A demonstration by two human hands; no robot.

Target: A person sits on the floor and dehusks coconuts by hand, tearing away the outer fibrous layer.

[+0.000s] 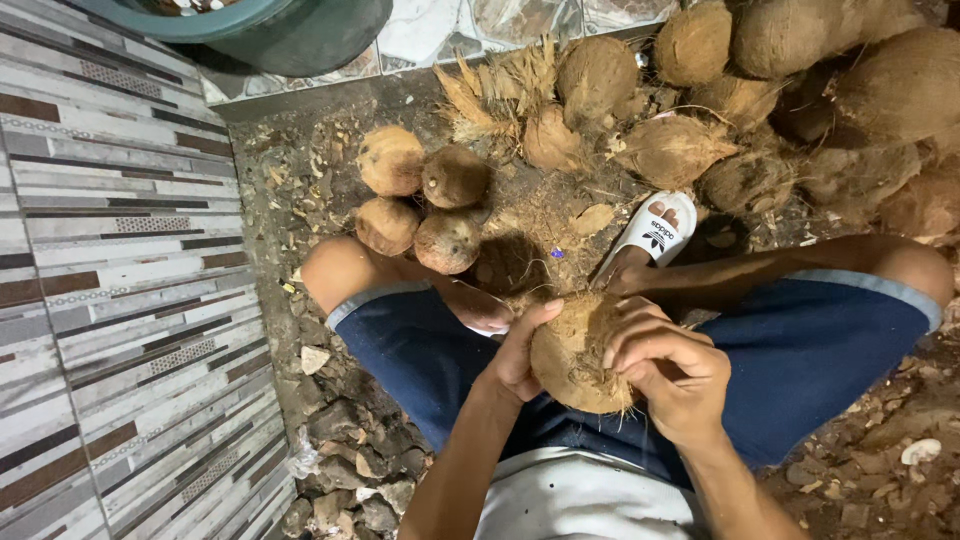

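Both hands grip one coconut (578, 352): left hand (517, 352) braces its side while right hand (668, 368) pinches fibres, apparently mid-husking; next comes a firm outward pull.

It looks like an outdoor yard beside a house: bare brown dirt ground (560, 230) covered with husk scraps, a striped grey-and-brown tiled wall (120, 280), a dark green plastic tub (290, 35), and a heap of brown fibrous unhusked coconuts (800, 90).

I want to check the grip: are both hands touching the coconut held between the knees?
Touching. The head view shows the left hand and the right hand pressed against the sides of the coconut, with no gap visible.
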